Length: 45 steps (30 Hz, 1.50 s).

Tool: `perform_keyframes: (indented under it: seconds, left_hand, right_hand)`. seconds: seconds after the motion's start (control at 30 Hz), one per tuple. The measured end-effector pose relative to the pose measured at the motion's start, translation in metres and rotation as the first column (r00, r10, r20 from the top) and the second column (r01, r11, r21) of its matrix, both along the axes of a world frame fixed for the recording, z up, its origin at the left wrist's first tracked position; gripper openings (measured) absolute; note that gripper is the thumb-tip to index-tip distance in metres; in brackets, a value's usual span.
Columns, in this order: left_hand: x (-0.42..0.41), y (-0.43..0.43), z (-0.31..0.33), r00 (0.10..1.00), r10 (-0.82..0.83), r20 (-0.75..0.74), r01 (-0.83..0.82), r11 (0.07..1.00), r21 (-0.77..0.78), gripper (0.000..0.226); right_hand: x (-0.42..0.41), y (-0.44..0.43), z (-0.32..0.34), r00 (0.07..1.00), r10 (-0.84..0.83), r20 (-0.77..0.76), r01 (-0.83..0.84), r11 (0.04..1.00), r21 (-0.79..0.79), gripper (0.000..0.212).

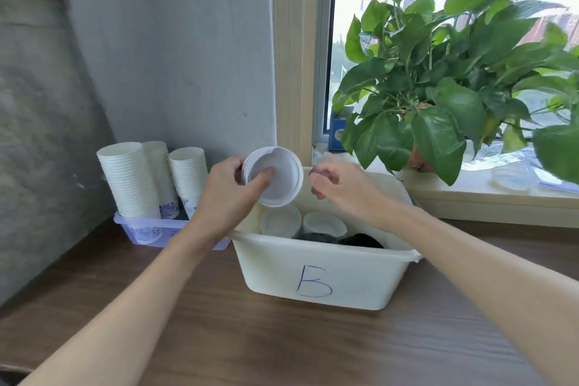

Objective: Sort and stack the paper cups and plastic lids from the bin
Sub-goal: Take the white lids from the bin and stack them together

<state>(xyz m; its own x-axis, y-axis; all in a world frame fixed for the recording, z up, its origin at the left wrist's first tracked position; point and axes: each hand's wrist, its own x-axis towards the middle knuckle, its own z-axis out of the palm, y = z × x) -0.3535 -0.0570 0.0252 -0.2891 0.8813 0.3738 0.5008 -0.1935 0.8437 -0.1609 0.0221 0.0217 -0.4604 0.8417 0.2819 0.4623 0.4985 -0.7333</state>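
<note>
cups done: three tall stacks of paper cups (131, 180) stand in a clear tray (142, 229) by the wall, left of the bin; this part looks mostly finished, as a judgement.
lids in hand: a small stack of white lids (275, 177) is held above the back left corner of the bin, tilted so the open side faces the camera.
still in the bin: the white bin marked "b" (319, 273) holds at least two white lids or cups (280, 222) and some dark lids (360, 241); how many lie below, i cannot tell.
left hand: the left hand (227, 188) is closed around the lid stack, thumb inside the top lid, fingers behind.
right hand: the right hand (336, 185) hovers over the bin just beside the stack, fingers curled in; whether it pinches something small i cannot tell.
left to do: in my judgement, the rest of the bin must be sorted.
</note>
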Motion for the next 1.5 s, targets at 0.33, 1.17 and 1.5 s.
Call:
perform_keyframes:
  seconds: [0.33, 1.17, 1.5]
  left_hand:
    - [-0.013, 0.016, -0.026, 0.997, 0.028, -0.072, -0.032, 0.997, -0.063, 0.034]
    - [-0.017, 0.021, -0.034, 0.994, 0.076, -0.076, -0.063, 0.985, 0.159, 0.032]
    - [-0.012, 0.008, -0.023, 1.000, 0.018, -0.017, -0.015, 0.988, 0.153, 0.037]
  right_hand:
    - [-0.016, 0.046, -0.040, 0.970, -0.025, 0.241, 0.051, 0.993, -0.103, 0.043]
    - [-0.024, 0.041, -0.039, 0.976, 0.066, 0.209, -0.052, 0.996, -0.072, 0.041]
    - [-0.004, 0.011, -0.004, 0.997, -0.028, -0.069, 0.030, 0.999, 0.029, 0.040]
